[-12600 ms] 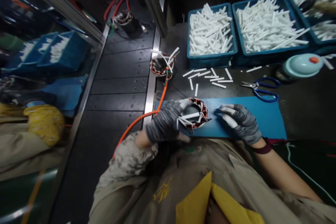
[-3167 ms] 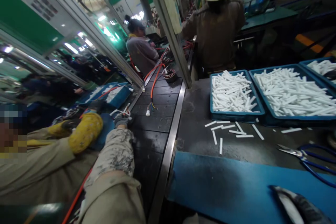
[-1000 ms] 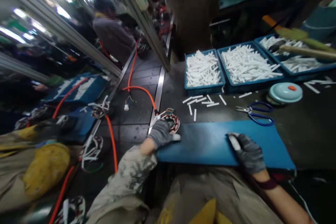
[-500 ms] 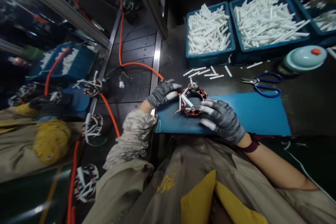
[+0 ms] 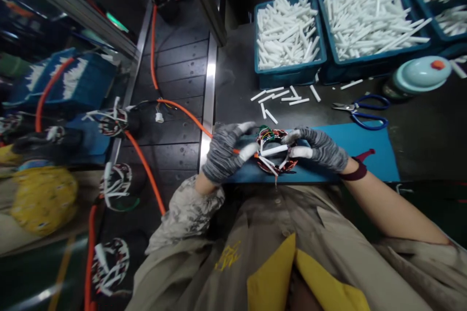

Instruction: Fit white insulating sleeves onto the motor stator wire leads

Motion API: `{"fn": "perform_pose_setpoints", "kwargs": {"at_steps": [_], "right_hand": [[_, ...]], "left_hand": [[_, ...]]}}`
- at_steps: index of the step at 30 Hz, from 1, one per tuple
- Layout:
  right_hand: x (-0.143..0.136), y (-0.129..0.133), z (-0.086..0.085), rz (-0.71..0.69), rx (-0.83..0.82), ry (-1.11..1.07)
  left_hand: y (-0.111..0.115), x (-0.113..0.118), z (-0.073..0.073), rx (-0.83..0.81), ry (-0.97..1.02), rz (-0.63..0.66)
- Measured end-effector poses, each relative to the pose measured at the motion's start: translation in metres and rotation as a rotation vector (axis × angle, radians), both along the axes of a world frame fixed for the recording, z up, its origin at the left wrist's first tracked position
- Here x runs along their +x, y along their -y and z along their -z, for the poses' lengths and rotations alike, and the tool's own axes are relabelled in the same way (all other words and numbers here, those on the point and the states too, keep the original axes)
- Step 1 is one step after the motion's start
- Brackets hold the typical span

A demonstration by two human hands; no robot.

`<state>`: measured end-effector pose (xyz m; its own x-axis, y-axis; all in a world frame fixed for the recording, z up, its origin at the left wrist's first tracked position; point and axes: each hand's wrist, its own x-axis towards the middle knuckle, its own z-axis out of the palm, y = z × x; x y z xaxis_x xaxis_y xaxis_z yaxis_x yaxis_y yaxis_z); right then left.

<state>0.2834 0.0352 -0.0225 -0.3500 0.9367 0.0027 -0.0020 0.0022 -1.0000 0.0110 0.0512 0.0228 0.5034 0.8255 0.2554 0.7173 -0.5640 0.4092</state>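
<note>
A ring-shaped motor stator (image 5: pixel 271 170) with copper-red windings lies over the blue mat (image 5: pixel 368 150) in front of me. White sleeves (image 5: pixel 274 150) lie across its opening, and green and yellow wires show at its far edge. My left hand (image 5: pixel 226 151), in a grey glove with white fingertips, is curled at the stator's left side, where an orange cable (image 5: pixel 189 115) comes in. My right hand (image 5: pixel 319 149), gloved alike, pinches the stator's right rim between thumb and fingers. Its palm side is hidden.
Beyond the mat lie several loose white sleeves (image 5: pixel 299 101) and blue-handled scissors (image 5: pixel 368 111). Blue bins (image 5: pixel 292 72) full of sleeves stand behind, beside a pale-blue bottle (image 5: pixel 419 77). On the left, a slatted conveyor (image 5: pixel 175 73) carries more stators (image 5: pixel 116 187); a co-worker's yellow sleeve (image 5: pixel 45 199) is beyond.
The stator has turned and its sleeves lie at another angle. My hands have closed in on its sides. Two loose sleeves now show on the table just beyond it. The view has shifted slightly.
</note>
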Motion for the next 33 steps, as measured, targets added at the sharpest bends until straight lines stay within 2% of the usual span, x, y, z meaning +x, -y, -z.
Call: {"fn": "perform_pose_setpoints", "kwargs": {"at_steps": [4,6,8,14,20,22,26,29,33], "right_hand": [[0.004,-0.006,-0.002,-0.021,-0.061,-0.008],[0.004,-0.009,-0.004,-0.048,-0.069,0.0],[0.004,-0.011,-0.007,-0.1,-0.063,0.019],[0.005,-0.017,-0.01,-0.218,0.053,0.074],[0.004,-0.02,-0.006,-0.247,0.201,0.189],[0.001,-0.02,-0.006,-0.251,0.213,0.171],[-0.005,-0.021,-0.007,-0.228,0.241,0.133],[-0.007,-0.02,-0.008,-0.237,0.228,0.138],[-0.01,-0.019,-0.009,-0.237,0.255,0.246]], "left_hand": [[0.001,0.047,0.0,-0.041,-0.29,0.158],[0.003,0.055,0.0,-0.084,-0.42,0.18],[0.004,0.05,0.0,-0.114,-0.469,0.213],[-0.004,0.022,0.006,-0.191,-0.318,0.346],[-0.007,0.025,0.018,-0.4,0.123,0.357],[-0.006,0.026,0.02,-0.433,0.204,0.345],[-0.007,0.025,0.023,-0.431,0.168,0.306],[-0.009,0.023,0.027,-0.434,0.122,0.332],[-0.007,0.021,0.026,-0.329,-0.039,0.354]]}}
